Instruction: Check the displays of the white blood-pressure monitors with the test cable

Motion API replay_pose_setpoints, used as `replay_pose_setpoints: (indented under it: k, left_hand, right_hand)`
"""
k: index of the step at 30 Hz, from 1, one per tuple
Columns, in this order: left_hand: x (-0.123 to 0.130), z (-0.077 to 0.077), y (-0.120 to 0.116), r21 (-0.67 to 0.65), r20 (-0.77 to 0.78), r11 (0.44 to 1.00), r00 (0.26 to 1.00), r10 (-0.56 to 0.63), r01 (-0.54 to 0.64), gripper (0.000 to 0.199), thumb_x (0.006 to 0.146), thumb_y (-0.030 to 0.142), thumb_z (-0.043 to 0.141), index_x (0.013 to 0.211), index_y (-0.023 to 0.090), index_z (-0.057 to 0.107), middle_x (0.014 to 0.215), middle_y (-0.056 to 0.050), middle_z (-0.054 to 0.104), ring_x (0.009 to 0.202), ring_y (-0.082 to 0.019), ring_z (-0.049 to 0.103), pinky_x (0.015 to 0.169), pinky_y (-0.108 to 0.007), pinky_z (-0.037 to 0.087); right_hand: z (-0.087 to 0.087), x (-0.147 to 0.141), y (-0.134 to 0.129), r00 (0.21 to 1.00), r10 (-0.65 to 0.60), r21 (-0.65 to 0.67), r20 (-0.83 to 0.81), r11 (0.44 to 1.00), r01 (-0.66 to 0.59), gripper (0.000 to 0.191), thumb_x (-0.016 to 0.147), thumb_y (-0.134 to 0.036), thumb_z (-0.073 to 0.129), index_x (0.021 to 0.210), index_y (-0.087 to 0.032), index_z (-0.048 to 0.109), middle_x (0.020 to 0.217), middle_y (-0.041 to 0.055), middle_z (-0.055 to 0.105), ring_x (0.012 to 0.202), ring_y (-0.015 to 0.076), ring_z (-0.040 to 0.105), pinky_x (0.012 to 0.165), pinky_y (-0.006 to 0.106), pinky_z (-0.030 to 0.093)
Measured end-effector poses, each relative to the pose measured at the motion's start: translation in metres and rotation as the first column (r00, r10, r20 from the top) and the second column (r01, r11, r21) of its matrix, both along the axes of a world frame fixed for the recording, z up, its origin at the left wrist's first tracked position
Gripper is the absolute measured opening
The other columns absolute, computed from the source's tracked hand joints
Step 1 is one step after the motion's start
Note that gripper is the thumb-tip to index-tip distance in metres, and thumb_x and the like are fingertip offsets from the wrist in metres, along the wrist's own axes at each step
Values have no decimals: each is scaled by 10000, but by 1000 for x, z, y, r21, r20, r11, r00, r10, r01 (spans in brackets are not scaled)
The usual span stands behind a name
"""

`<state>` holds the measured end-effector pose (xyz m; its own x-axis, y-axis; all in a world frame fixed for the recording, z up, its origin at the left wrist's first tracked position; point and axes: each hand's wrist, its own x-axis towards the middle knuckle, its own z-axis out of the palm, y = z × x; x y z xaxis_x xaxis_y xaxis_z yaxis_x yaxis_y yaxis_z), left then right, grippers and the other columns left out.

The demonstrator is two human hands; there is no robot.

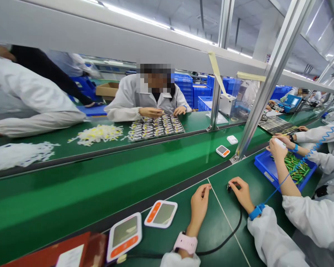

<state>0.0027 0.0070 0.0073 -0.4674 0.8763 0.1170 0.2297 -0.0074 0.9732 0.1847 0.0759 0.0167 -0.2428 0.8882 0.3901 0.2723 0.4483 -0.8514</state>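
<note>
My left hand [200,200], with a pink watch at the wrist, is raised over the green table, its fingertips pinched together; whatever they hold is too small to make out. Across a white line on the tabletop, my right hand [241,191] wears a blue wrist strap and pinches a small black plug [229,188]. A black cable [225,241] curves from below this hand, passing by my left wrist toward the left. To the left of my left hand lie two white devices with grey screens and orange panels, a flat device [161,214] and a tilted device [125,236].
A green conveyor belt [100,185] crosses ahead, carrying two small devices [222,151]. A metal post [267,81] rises beside it. At right, a co-worker's hand holds a white device [280,143] over a blue bin [267,172] of green batteries. A red box [58,252] sits front left.
</note>
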Motion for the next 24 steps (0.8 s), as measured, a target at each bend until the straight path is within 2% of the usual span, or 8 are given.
replay_pose_setpoints:
  k: [9, 13, 18, 24]
  left_hand:
    - [-1, -2, 0, -44, 20, 999, 1000, -15, 16, 367, 800, 487, 476, 901, 203, 686, 894, -71, 738, 839, -227, 692, 781, -351, 531]
    - [1, 0, 0, -34, 12, 999, 1000, -11, 12, 367, 800, 488, 472, 889, 203, 685, 871, -70, 739, 814, -225, 691, 763, -350, 533]
    - [1, 3, -1, -50, 24, 998, 999, -22, 23, 358, 808, 469, 461, 894, 201, 684, 879, -71, 739, 819, -221, 693, 751, -341, 532]
    - [2, 7, -2, -31, -15, 999, 1000, -8, 7, 362, 811, 471, 452, 873, 202, 686, 870, -69, 739, 776, -215, 686, 721, -333, 528]
  right_hand:
    - [8, 0, -3, 1000, 14, -20, 1, 1000, -14, 195, 863, -341, 568, 772, -198, 664, 785, 45, 637, 714, 156, 620, 642, 257, 504]
    - [7, 0, -3, 1000, 4, -17, 5, 1000, -4, 185, 861, -342, 565, 766, -216, 661, 782, 51, 643, 718, 165, 623, 644, 266, 507]
    - [4, 0, -3, 1000, 1, -23, 21, 1000, 0, 233, 862, -371, 564, 769, -174, 649, 784, 47, 634, 720, 161, 610, 647, 272, 509]
    - [10, -1, 10, 1000, 1, -102, 10, 995, 0, 305, 869, -432, 537, 896, -164, 679, 906, 85, 677, 857, 204, 642, 778, 331, 531]
